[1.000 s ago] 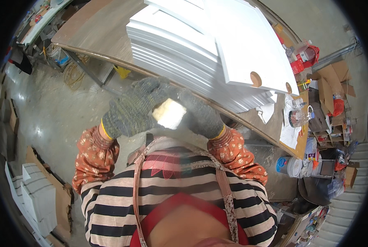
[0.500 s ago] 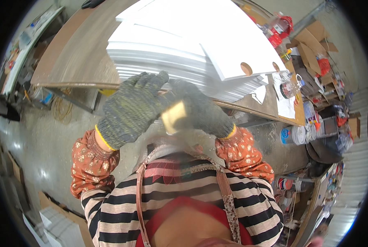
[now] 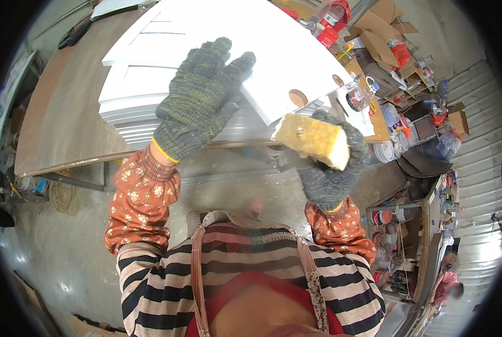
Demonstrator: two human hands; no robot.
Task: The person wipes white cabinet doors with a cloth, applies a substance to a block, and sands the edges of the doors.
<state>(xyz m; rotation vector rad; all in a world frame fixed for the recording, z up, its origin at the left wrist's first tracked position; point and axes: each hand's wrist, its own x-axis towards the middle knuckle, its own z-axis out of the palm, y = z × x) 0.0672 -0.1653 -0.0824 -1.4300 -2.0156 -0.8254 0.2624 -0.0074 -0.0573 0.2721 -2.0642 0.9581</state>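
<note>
My left hand (image 3: 197,101), in a dark green knit glove, reaches over a stack of white boards (image 3: 133,90) with its fingers stretched out and slightly apart. It appears to rest on the boards, though the contact is hidden beneath it. My gloved right hand (image 3: 332,185) grips a yellow-brown block (image 3: 310,136) with a pale yellow end, held just off the table's near edge; its exact kind is unclear. Close beyond the block lies the corner of the top white board (image 3: 273,84), which has a round hole through it. Lower board edges show as layered strips.
The wooden table (image 3: 54,112) extends left of the stack. Plastic bottles (image 3: 359,99) and white paper stand at its right end. Beyond are cardboard boxes (image 3: 377,48), buckets (image 3: 384,150) and cluttered shelves. Another person (image 3: 449,285) is at the lower right.
My hands, close together at the stack's near edge before, have parted. The left moved forward over the boards; the right swung right with the block. The view has shifted too.
</note>
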